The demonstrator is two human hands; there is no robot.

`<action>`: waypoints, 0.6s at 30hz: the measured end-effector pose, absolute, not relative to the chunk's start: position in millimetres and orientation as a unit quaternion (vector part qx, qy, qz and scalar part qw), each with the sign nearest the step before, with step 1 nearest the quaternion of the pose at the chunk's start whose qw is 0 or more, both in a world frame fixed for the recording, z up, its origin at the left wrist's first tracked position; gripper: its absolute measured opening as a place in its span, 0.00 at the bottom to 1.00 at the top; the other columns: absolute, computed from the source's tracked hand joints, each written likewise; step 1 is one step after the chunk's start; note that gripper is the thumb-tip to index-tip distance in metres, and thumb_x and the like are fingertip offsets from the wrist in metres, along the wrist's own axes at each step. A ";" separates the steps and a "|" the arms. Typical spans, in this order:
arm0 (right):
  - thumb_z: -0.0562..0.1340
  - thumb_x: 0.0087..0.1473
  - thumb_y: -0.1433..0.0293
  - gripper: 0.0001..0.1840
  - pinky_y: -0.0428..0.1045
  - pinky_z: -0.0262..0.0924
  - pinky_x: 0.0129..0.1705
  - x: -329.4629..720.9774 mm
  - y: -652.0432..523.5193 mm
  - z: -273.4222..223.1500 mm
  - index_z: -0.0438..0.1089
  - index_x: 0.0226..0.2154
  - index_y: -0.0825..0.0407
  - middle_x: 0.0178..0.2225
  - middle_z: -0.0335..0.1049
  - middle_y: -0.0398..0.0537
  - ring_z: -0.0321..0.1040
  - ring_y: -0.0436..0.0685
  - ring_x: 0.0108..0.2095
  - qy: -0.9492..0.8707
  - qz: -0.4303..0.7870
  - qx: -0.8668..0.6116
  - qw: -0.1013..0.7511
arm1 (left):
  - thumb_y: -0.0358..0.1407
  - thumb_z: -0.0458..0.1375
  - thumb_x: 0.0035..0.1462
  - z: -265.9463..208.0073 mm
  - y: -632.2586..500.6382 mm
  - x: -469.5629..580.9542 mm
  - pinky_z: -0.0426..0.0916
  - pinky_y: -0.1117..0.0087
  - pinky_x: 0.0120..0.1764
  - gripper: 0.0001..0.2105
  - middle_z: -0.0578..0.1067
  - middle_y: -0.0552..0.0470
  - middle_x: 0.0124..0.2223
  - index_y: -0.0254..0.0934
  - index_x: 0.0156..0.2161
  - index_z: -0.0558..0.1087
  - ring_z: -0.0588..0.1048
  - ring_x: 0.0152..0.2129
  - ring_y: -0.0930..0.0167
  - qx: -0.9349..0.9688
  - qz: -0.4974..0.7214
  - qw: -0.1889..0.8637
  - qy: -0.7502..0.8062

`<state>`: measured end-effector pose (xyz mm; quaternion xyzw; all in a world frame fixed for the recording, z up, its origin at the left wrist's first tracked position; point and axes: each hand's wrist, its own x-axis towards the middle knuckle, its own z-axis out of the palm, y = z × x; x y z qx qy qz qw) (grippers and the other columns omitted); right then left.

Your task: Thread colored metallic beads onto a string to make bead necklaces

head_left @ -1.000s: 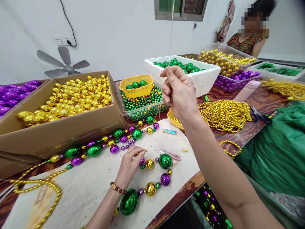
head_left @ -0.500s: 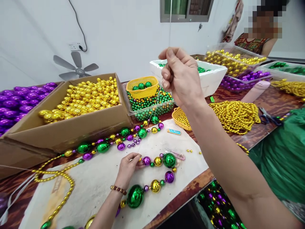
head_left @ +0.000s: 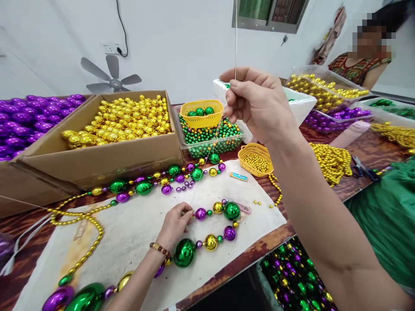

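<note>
Raised above the table, my right hand pinches a thin pale thread. The thread slants down from it toward my left hand, which is closed on the end of a bead necklace low over the white cloth. Purple, gold and green balls of mixed sizes make up this strand, which loops to the right and back under my left wrist. Behind my left hand lies another beaded strand, joined to gold bead chain. A few small purple beads rest beside it.
Cardboard boxes of purple balls and gold balls line the back left. A clear tub carries a yellow basket. Right of the cloth are a small basket, gold bead strands and scissors. A person sits far right.
The view has shifted slightly, so the background sits further right. My right hand is a little lower and further right in view, still pinching the thread. My left hand keeps hold of the necklace.
</note>
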<state>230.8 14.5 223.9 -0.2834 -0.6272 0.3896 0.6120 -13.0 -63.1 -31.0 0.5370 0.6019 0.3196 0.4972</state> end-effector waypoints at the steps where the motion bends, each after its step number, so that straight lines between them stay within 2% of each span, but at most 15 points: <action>1: 0.58 0.62 0.71 0.05 0.37 0.58 0.20 232.0 14.7 224.4 0.70 0.37 0.54 0.21 0.67 0.33 0.69 0.42 0.19 -0.629 0.386 -0.281 0.614 | 0.41 0.61 0.48 -31.7 -61.7 -11.6 0.67 0.75 0.18 0.08 0.73 0.53 0.21 0.37 0.28 0.73 0.74 0.20 0.69 0.540 0.311 0.501 0.600; 4: 0.59 0.62 0.69 0.05 0.38 0.58 0.20 236.2 14.5 226.0 0.70 0.35 0.52 0.21 0.67 0.33 0.69 0.42 0.19 -0.622 0.376 -0.272 0.630 | 0.41 0.59 0.51 -34.0 -56.8 -5.0 0.73 0.70 0.25 0.09 0.76 0.51 0.24 0.36 0.30 0.71 0.77 0.22 0.68 0.543 0.284 0.518 0.597; 7: 0.65 0.57 0.66 0.05 0.39 0.60 0.19 240.7 10.9 227.8 0.71 0.34 0.50 0.21 0.69 0.35 0.69 0.45 0.19 -0.616 0.381 -0.265 0.637 | 0.40 0.58 0.52 -34.3 -52.8 2.4 0.75 0.68 0.29 0.09 0.77 0.49 0.25 0.36 0.30 0.70 0.78 0.24 0.68 0.551 0.254 0.525 0.598; 14: 0.65 0.57 0.62 0.10 0.39 0.59 0.19 250.2 3.9 224.9 0.72 0.38 0.51 0.23 0.71 0.37 0.70 0.44 0.19 -0.637 0.375 -0.302 0.602 | 0.41 0.55 0.52 -35.6 -53.5 3.1 0.69 0.73 0.20 0.10 0.73 0.50 0.29 0.36 0.30 0.74 0.73 0.23 0.69 0.623 0.205 0.461 0.598; 18: 0.64 0.58 0.63 0.10 0.39 0.58 0.18 252.7 7.7 222.0 0.72 0.39 0.53 0.22 0.70 0.37 0.68 0.43 0.18 -0.645 0.358 -0.301 0.605 | 0.39 0.53 0.53 -42.4 -51.8 -1.5 0.69 0.73 0.20 0.10 0.71 0.50 0.30 0.36 0.30 0.74 0.71 0.21 0.71 0.643 0.199 0.434 0.599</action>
